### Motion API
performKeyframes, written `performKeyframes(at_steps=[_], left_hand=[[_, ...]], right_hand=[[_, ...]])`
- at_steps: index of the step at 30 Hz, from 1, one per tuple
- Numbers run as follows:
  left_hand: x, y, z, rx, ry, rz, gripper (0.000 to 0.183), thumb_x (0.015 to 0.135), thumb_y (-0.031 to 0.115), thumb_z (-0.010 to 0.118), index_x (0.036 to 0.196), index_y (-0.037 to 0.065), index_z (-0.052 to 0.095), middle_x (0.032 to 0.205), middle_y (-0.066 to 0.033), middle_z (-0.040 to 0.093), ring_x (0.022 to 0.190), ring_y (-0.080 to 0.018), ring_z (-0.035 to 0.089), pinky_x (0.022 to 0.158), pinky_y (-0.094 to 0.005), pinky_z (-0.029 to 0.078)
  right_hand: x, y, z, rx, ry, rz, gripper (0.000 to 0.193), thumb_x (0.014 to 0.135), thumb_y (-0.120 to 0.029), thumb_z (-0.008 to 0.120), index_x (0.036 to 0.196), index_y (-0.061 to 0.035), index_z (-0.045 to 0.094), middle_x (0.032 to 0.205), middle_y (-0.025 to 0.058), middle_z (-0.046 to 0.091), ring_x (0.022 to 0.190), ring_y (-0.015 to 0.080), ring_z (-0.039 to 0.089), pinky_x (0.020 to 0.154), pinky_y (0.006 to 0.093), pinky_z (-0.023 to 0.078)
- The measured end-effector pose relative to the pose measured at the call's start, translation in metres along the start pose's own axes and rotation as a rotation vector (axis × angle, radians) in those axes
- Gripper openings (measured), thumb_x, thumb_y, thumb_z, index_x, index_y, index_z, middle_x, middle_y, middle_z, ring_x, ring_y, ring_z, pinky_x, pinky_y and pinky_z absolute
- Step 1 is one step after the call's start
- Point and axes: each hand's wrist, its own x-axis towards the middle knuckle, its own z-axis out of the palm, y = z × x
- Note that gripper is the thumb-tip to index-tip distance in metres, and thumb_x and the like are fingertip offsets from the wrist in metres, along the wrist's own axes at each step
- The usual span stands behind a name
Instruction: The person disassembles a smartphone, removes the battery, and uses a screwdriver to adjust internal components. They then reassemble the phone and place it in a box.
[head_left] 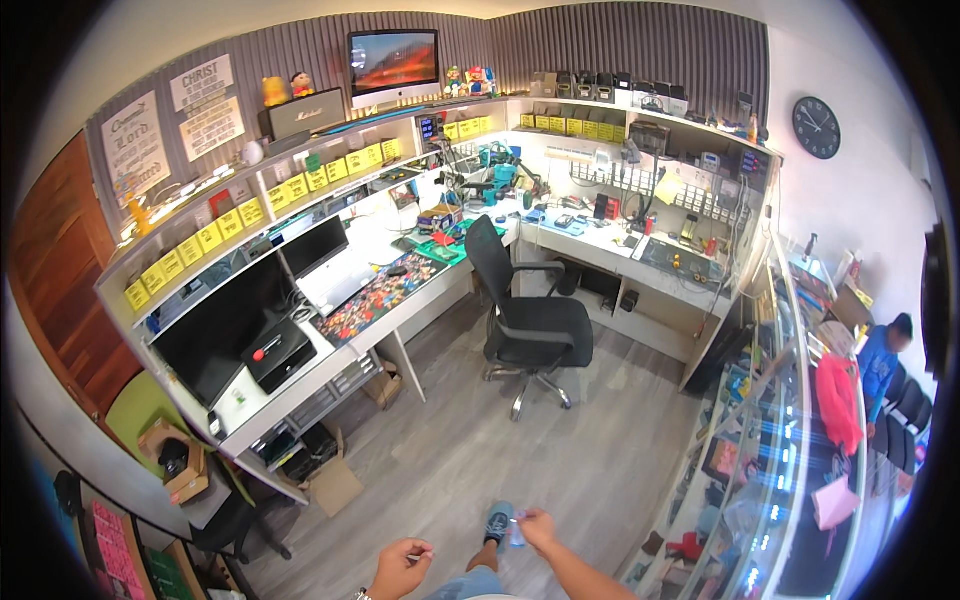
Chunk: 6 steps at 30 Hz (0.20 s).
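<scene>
My left hand [402, 568] is low in the middle of the head view, a watch at its wrist. Thumb and fingertips come together, and whatever they hold, if anything, is too small to make out. To its right, my right hand [539, 529] pinches a small clear, bluish piece [517, 534], perhaps a plastic bag; its kind does not show plainly. That piece hangs beside my blue-grey shoe [499, 520], above the wood-look floor [455, 450]. The two hands are apart and touch no furniture.
Ahead stands a black office chair [545, 325] on casters. An L-shaped white workbench [375, 345] carries monitors, tools and yellow-labelled boxes. Along the right runs a glass display case [745, 470], with a person in blue [877, 365] beyond it. A green chair [150, 410] holding boxes stands left.
</scene>
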Motion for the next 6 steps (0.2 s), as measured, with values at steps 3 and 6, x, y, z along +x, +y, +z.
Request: performKeyframes(at_steps=[3, 6], left_hand=[[0.146, 0.027, 0.023, -0.007, 0.118, 0.360, 0.028, 0.111, 0.026, 0.068, 0.102, 0.000, 0.074, 0.087, -0.0111, 0.078, 0.076, -0.0187, 0.077, 0.067, -0.0307, 0.061], [0.296, 0.087, 0.045, 0.071, -0.066, 0.115, 0.028, 0.106, 0.026, 0.075, 0.119, 0.002, 0.079, 0.109, -0.0136, 0.082, 0.098, -0.0230, 0.082, 0.083, -0.0352, 0.066]], right_hand=[[0.112, 0.038, -0.071, -0.170, 0.244, 0.078, 0.038, 0.089, -0.023, 0.086, 0.115, 0.0041, 0.080, 0.096, 0.0197, 0.083, 0.092, 0.0324, 0.083, 0.080, 0.0443, 0.064], [0.180, 0.096, -0.167, -0.406, 0.547, 0.176, 0.034, 0.091, -0.020, 0.082, 0.116, 0.0025, 0.081, 0.102, 0.0206, 0.083, 0.095, 0.0337, 0.081, 0.083, 0.0469, 0.063]])
